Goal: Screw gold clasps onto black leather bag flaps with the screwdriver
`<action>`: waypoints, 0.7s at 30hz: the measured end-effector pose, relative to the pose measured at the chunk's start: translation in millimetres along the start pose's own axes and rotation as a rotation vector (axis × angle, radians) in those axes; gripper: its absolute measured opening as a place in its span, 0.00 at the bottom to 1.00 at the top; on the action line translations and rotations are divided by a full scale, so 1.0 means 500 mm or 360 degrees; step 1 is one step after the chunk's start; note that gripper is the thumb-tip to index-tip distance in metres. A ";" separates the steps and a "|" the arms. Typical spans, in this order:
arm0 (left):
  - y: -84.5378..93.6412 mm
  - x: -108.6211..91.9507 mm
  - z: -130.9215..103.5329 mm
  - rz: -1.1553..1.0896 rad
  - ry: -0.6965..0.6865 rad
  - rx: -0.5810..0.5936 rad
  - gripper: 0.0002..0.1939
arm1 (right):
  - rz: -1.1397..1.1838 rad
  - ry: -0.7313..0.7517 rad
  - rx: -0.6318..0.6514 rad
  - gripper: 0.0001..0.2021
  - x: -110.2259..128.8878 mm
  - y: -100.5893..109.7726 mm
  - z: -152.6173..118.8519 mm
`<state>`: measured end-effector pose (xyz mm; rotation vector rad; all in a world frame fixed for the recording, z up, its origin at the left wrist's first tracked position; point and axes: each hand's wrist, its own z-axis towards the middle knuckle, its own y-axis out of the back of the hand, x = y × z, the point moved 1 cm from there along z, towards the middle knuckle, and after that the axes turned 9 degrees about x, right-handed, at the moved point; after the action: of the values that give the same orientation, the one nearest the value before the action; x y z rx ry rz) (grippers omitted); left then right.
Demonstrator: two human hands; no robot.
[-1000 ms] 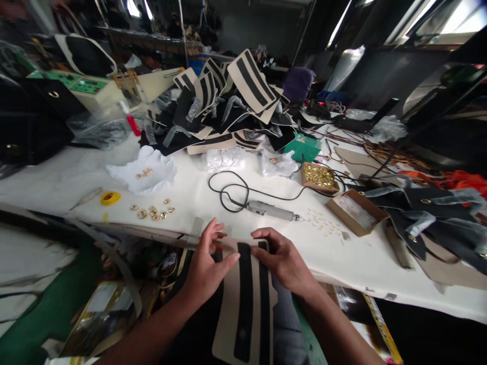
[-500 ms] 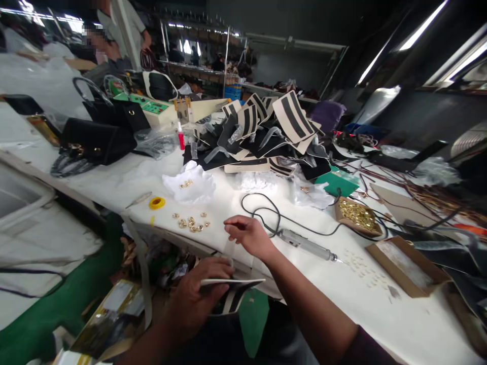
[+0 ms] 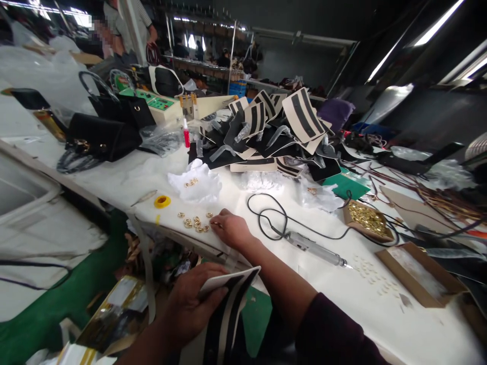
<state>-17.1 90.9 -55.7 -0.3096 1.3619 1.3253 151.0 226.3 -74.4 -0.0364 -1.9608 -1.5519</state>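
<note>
A second ago both hands were on the striped panel [image 3: 225,317]; now only the left hand [image 3: 190,299] grips it, thumb on the striped face and fingers behind, just off the near edge of the table [image 3: 335,294] and tilted, its upper end rising towards one o'clock. Taking the panel as the clock's centre, the right hand [image 3: 230,229] has gone out to twelve o'clock, further than half a second ago, and its curled fingertips are now down just beside the loose gold fittings [image 3: 197,222] at eleven. Whether they pinch one, I cannot tell (they are small, and the fingers hide whatever lies beneath). As I judge it, this makes the moment one of fetching hardware, with the left hand alone keeping charge of the panel. The powered driver [image 3: 314,248] lies at two o'clock, untouched, its tip pointing away from both hands.
</note>
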 end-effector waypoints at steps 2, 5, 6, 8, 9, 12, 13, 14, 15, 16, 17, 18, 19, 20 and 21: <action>-0.005 0.006 -0.002 -0.0004 0.0154 -0.0005 0.09 | -0.0009 0.0009 -0.0023 0.13 0.002 -0.005 -0.004; -0.014 0.017 -0.009 -0.0054 0.0274 0.0087 0.08 | 0.0035 0.0018 -0.0066 0.13 0.004 -0.013 -0.008; -0.017 0.019 -0.010 -0.0057 0.0265 0.0110 0.08 | 0.0072 0.0014 -0.0086 0.13 0.004 -0.013 -0.009; -0.017 0.021 -0.011 -0.0030 0.0140 0.0106 0.07 | 0.0179 -0.0001 -0.0134 0.11 0.001 -0.008 -0.016; -0.015 0.020 -0.010 -0.0008 0.0037 0.0098 0.08 | 0.0227 -0.0011 -0.0158 0.11 -0.001 -0.001 -0.024; -0.006 0.013 -0.001 0.0069 -0.0271 0.0099 0.11 | 0.0685 -0.0046 -0.0127 0.13 -0.010 0.030 -0.080; -0.003 0.008 0.004 0.0099 -0.0339 0.0111 0.11 | 0.0948 -0.0050 -0.0078 0.14 -0.012 0.043 -0.111; -0.001 0.003 0.009 0.0132 -0.0384 0.0128 0.12 | 0.1237 -0.0051 -0.0021 0.14 -0.013 0.057 -0.146; 0.001 -0.003 0.015 0.0165 -0.0423 0.0143 0.13 | 0.1479 -0.0042 0.0028 0.15 -0.012 0.071 -0.184; 0.001 -0.011 0.020 0.0195 -0.0457 0.0163 0.14 | 0.1635 -0.0033 0.0072 0.15 -0.009 0.085 -0.223; 0.000 -0.018 0.026 0.0219 -0.0488 0.0182 0.15 | 0.1718 -0.0031 0.0107 0.16 -0.005 0.098 -0.261; -0.003 -0.026 0.031 0.0235 -0.0521 0.0205 0.16 | 0.1761 -0.0032 0.0140 0.16 -0.001 0.110 -0.297; -0.007 -0.034 0.036 0.0241 -0.0558 0.0231 0.17 | 0.1767 -0.0036 0.0166 0.17 0.004 0.120 -0.330; -0.013 -0.042 0.041 0.0244 -0.0601 0.0257 0.17 | 0.1742 -0.0039 0.0179 0.17 0.007 0.130 -0.359; -0.019 -0.051 0.045 0.0250 -0.0650 0.0280 0.18 | 0.1693 -0.0034 0.0181 0.17 0.010 0.138 -0.384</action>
<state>10.0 93.4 -33.2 0.1846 1.1595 1.2993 261.0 75.7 8.8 -0.8901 -1.5738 -0.7218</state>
